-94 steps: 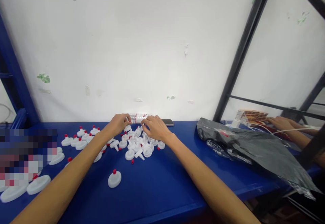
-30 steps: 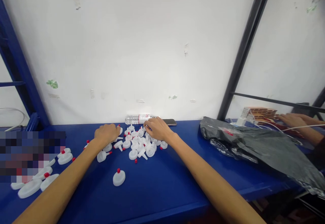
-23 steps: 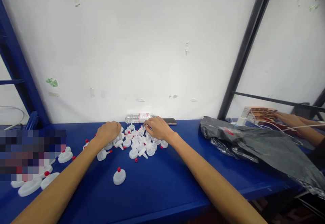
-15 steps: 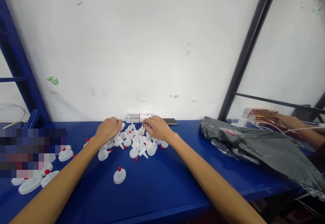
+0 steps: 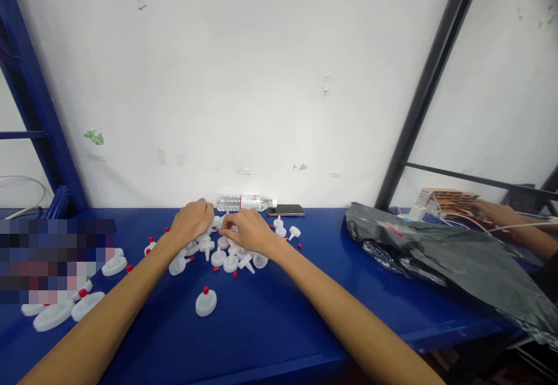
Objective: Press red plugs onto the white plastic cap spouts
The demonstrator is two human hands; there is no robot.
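Observation:
A pile of white plastic nozzle caps [image 5: 231, 264] with small red tips lies on the blue table. My left hand [image 5: 194, 220] is curled at the pile's left edge, back of the hand up; its fingertips, and anything in them, are hidden. Over the middle of the pile, my right hand [image 5: 246, 231] has thumb and forefinger bent together among the caps; what they pinch cannot be made out. Nearer to me, one white cap with its red tip [image 5: 206, 302] stands apart. Loose red tips [image 5: 235, 274] lie about the pile.
Behind the pile are a clear water bottle [image 5: 244, 202] on its side and a phone [image 5: 285, 210]. More red-tipped caps [image 5: 88, 306] stand at left. A grey plastic bag [image 5: 436, 251] covers the table's right side. Another person's hand [image 5: 497, 211] is beyond it.
My right hand has moved left and a little down across the pile, uncovering caps, the bottle's end and the phone. My left hand has shifted slightly right.

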